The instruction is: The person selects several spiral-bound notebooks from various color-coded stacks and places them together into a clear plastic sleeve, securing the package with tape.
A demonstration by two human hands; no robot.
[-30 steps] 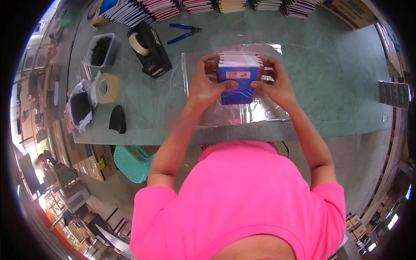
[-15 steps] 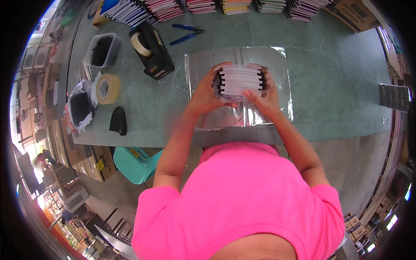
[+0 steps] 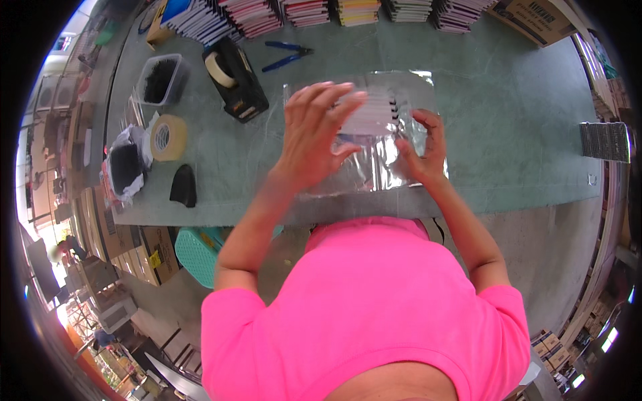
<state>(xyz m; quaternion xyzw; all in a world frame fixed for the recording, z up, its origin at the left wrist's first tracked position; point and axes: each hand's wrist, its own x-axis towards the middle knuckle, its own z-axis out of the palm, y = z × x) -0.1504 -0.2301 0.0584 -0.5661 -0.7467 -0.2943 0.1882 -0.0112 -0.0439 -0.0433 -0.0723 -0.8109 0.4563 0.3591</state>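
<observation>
A stack of white, layered pieces with black marks along its side (image 3: 374,115) rests on a clear plastic sheet (image 3: 384,175) near the table's front edge. My left hand (image 3: 313,130) is raised over the stack's left side, its fingers stretched out and holding nothing, and it covers part of the stack. To the right of the stack, my right hand (image 3: 426,148) hovers with fingers and thumb apart and nothing between them. The sheet's shiny surface spreads out around the stack on the green table (image 3: 515,134).
Left of the sheet stand a black tape dispenser (image 3: 239,87), a tape roll (image 3: 168,138), a clear tub of small black pieces (image 3: 160,79) and a black curved piece (image 3: 182,186). Blue-handled cutters (image 3: 286,56) lie beyond. Booklet stacks (image 3: 307,13) and a cardboard box (image 3: 535,21) line the far edge.
Both hands have let go of the stack, which now lies on the sheet. My left hand has lifted and opened; the right has drawn away to the right.
</observation>
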